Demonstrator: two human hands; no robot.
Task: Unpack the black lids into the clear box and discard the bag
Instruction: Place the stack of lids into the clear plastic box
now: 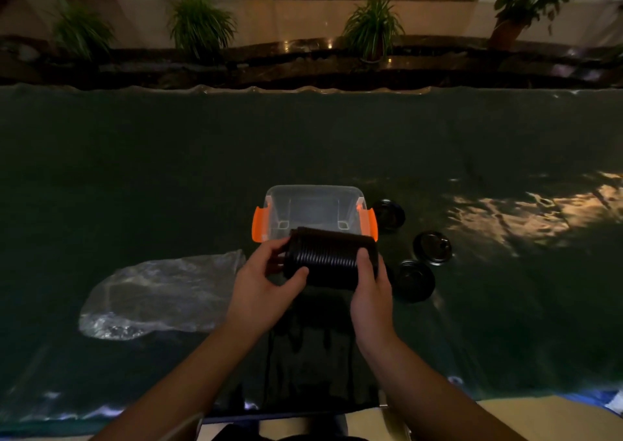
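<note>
Head view: a ribbed black stack of round plastic lids (328,258) is held sideways, its ends gripped by left hand (261,289) and right hand (371,289), before the clear plastic box (315,209).

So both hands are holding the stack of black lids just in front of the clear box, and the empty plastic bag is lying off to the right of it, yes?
Not quite. The head view shows the plastic bag lying to the left. Both the left hand and the right hand do hold the stack of black lids just in front of the clear box. Three loose lids lie on the right.
</note>
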